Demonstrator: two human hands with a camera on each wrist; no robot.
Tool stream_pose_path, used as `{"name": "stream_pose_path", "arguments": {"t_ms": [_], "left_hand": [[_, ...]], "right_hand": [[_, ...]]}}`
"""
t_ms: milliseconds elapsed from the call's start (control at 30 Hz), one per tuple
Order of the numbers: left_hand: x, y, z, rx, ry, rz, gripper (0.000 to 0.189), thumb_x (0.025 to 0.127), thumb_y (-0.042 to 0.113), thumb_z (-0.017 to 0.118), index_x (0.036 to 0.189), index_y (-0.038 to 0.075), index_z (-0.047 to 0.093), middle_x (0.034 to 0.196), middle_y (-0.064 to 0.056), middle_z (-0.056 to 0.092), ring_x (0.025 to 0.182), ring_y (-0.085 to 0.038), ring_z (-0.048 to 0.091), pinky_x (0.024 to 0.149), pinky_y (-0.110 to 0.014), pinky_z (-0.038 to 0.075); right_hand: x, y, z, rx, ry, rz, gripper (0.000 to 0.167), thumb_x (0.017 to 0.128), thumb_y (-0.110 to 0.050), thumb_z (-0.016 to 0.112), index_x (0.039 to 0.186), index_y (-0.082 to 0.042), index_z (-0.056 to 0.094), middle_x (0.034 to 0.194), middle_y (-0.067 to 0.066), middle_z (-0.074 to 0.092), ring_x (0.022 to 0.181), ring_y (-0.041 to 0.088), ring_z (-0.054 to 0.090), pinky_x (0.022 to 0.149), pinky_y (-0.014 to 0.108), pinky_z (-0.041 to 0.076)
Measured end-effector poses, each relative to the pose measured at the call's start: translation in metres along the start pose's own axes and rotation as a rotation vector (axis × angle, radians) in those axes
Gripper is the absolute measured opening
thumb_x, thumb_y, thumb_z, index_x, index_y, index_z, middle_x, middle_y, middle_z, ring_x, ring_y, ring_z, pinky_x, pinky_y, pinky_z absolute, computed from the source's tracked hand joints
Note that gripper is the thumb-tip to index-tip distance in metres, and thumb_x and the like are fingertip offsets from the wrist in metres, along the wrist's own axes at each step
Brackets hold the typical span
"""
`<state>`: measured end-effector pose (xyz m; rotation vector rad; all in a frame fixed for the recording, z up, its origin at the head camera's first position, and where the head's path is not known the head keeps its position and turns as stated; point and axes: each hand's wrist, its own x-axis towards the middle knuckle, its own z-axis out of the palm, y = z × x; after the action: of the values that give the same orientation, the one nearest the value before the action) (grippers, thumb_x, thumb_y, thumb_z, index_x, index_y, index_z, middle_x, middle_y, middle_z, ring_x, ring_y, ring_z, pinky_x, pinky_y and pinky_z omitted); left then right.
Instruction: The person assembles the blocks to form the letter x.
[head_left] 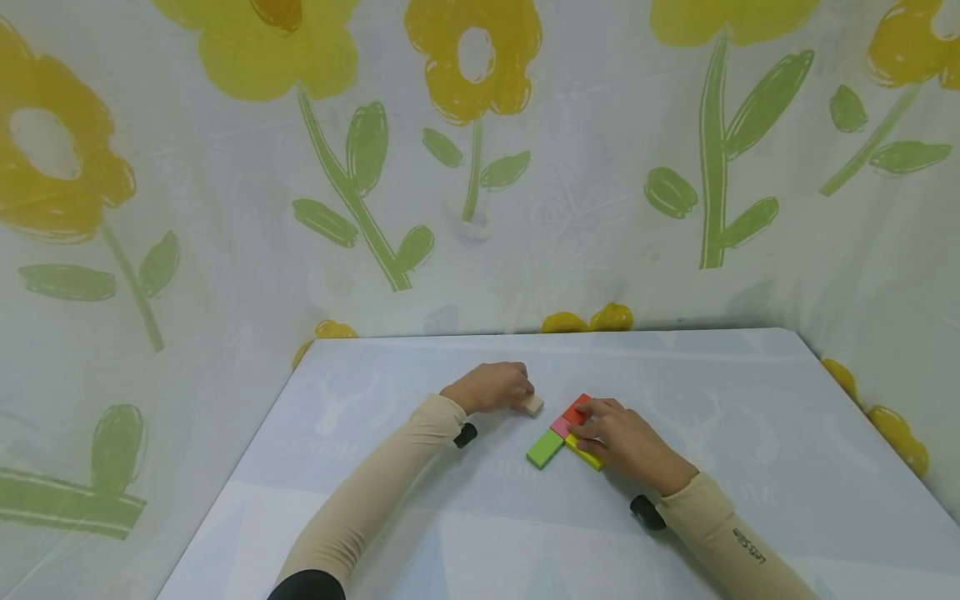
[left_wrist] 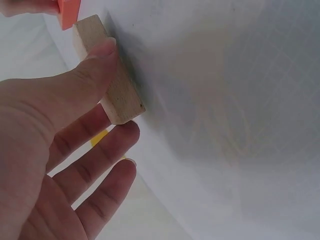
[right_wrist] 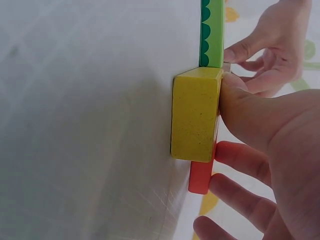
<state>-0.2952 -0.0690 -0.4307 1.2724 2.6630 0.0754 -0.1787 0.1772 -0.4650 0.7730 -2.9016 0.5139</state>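
Observation:
My left hand (head_left: 491, 387) pinches a plain wooden block (left_wrist: 122, 97) between thumb and fingers, low over the tabletop. To its right lie joined coloured blocks: a red block (head_left: 576, 410), a small pink block (head_left: 560, 427), a green block (head_left: 545, 449) and a yellow block (head_left: 583, 452). In the right wrist view the green block (right_wrist: 214, 35) shows a dark scalloped side. My right hand (head_left: 626, 437) is over the red and yellow ones. Its thumb touches the yellow block's (right_wrist: 195, 117) upper edge, and its slightly bent fingers reach the red block (right_wrist: 201, 177).
The blocks stand on a pale table (head_left: 360, 367) with faint printed shapes. Behind it hangs a white curtain (head_left: 577, 183) with yellow flowers and green leaves. Dark wrist cameras (head_left: 647, 512) sit under both sleeves.

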Motion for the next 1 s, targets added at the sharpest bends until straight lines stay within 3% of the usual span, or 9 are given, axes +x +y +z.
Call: {"name": "stream_pose_path", "arguments": {"t_ms": [1000], "left_hand": [[0.005,0.0076,0.0043,0.07,-0.021,0.052,0.026,0.094,0.025,0.078,0.12,0.021,0.077,0.117,0.003,0.069,0.099,-0.008,0.064,0.087,-0.024,0.056]], "right_hand": [[0.0005,-0.0001,0.0009,0.015,-0.006,0.012,0.03,0.087,-0.021,0.083,0.117,-0.014,0.08,0.13,0.011,0.067,0.125,0.036,0.059,0.095,0.055,0.055]]}}
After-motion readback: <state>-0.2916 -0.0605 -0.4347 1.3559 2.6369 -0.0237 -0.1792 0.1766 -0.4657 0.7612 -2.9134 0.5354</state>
